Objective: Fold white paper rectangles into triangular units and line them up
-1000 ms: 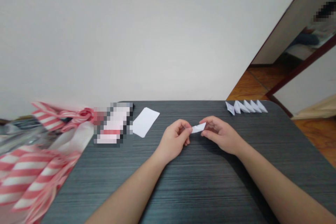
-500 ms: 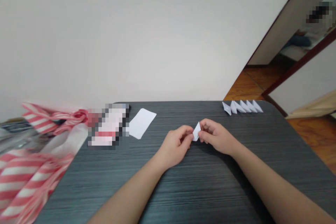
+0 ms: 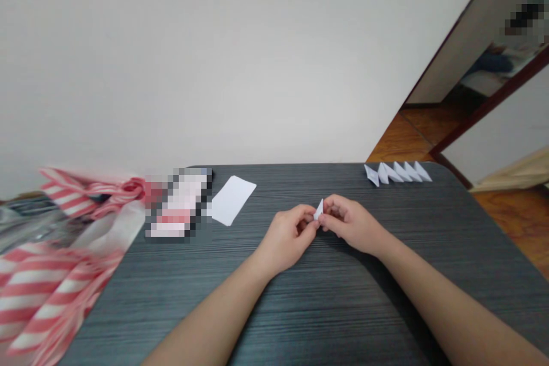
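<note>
A small white folded paper piece (image 3: 318, 210) is pinched between my two hands above the middle of the table, one pointed corner showing upward. My left hand (image 3: 292, 235) grips its lower left side with thumb and fingers. From the right, my right hand (image 3: 349, 222) pinches the other side, its fingertips close to the left thumb. Much of the piece is hidden by the fingers. Several similar folded paper pieces (image 3: 397, 173) stand in a row at the table's back right. White paper sheets (image 3: 234, 200) lie flat to the left of my hands.
The dark wood-grain table (image 3: 274, 320) meets a white wall (image 3: 257, 57) at the back. A blurred-out flat object (image 3: 180, 203) lies at the back left. Beyond the left edge are red-and-white striped fabric (image 3: 47, 291) and clear plastic. Wooden floor (image 3: 510, 223) shows at the right.
Both hands have drawn closer together around the folded paper. Less of it shows now, and my right fingers have shifted slightly left.
</note>
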`<state>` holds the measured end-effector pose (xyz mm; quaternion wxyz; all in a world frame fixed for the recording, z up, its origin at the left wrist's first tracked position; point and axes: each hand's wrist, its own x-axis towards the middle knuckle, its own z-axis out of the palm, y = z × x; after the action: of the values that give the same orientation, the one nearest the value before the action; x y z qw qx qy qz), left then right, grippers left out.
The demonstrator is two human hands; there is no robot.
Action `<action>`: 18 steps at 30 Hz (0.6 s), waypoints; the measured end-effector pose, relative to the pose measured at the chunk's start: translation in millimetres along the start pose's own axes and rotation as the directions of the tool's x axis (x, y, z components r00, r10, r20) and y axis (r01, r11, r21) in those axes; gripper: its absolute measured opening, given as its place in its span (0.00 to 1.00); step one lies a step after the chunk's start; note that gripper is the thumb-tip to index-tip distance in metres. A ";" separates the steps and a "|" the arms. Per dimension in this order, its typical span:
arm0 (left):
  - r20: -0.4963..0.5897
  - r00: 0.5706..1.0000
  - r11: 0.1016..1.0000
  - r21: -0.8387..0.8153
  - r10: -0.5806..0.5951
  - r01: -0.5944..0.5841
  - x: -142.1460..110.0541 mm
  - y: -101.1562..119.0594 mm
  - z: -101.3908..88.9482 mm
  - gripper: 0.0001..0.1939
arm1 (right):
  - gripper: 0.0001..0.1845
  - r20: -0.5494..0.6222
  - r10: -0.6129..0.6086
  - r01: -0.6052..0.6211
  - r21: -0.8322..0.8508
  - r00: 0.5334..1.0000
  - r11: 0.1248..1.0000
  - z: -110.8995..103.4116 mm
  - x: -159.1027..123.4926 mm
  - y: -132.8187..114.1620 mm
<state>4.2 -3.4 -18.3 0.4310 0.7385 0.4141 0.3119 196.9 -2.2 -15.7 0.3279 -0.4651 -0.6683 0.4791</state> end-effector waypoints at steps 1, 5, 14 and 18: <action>-0.002 1.000 1.000 0.000 0.000 0.000 -0.1 0.1 0.0 0.09 | 0.04 -0.002 -0.026 0.025 -0.016 1.000 1.000 0.3 -0.1 -0.2; -0.015 1.000 1.000 0.017 -0.008 0.008 -0.5 0.5 0.4 0.09 | 0.02 -0.010 -0.093 0.092 -0.095 0.996 0.991 1.6 -0.8 -3.5; -0.060 0.998 0.989 0.150 0.002 0.007 -0.4 2.4 1.0 0.08 | 0.04 -0.048 -0.136 0.122 -0.222 0.990 0.967 8.1 -2.4 -9.5; -0.052 0.998 0.979 0.204 0.030 -0.019 -0.3 2.1 0.1 0.10 | 0.03 -0.037 -0.125 0.117 -0.175 0.991 0.978 8.4 -1.9 -7.0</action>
<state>4.8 -4.3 -16.4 0.3379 0.7748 0.4464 0.2937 188.0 -7.5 -11.9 0.3308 -0.4617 -0.7263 0.3872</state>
